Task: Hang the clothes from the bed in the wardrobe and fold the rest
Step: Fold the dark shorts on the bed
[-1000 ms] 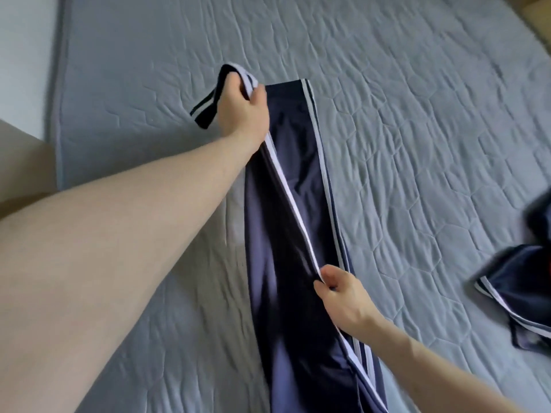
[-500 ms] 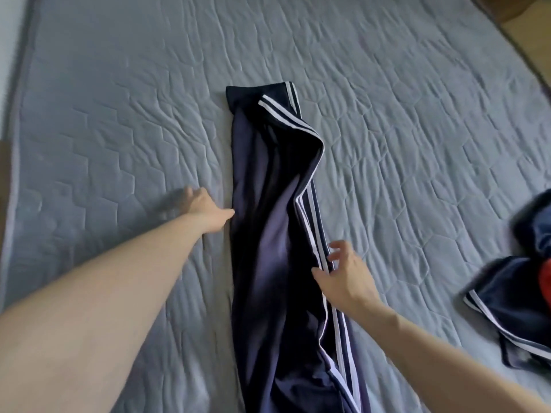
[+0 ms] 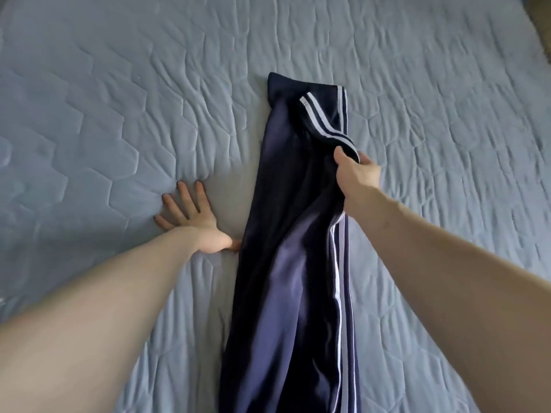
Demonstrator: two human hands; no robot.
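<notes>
Navy track trousers (image 3: pixel 286 263) with white side stripes lie lengthwise down the middle of the bed (image 3: pixel 119 114), legs stacked, hems at the far end. My right hand (image 3: pixel 356 174) grips the striped edge of the upper leg and holds it a little off the lower one. Just left of the trousers, my left hand (image 3: pixel 190 219) presses flat on the quilt, fingers spread, its thumb touching the fabric edge.
The grey-blue quilted cover fills nearly the whole view on both sides of the trousers. A strip of brown floor (image 3: pixel 541 19) shows at the top right corner past the bed's edge.
My left hand let go of the trouser hem and came down flat on the quilt. My right hand moved up the striped edge and gripped it. The view shifted left, hiding the other clothes.
</notes>
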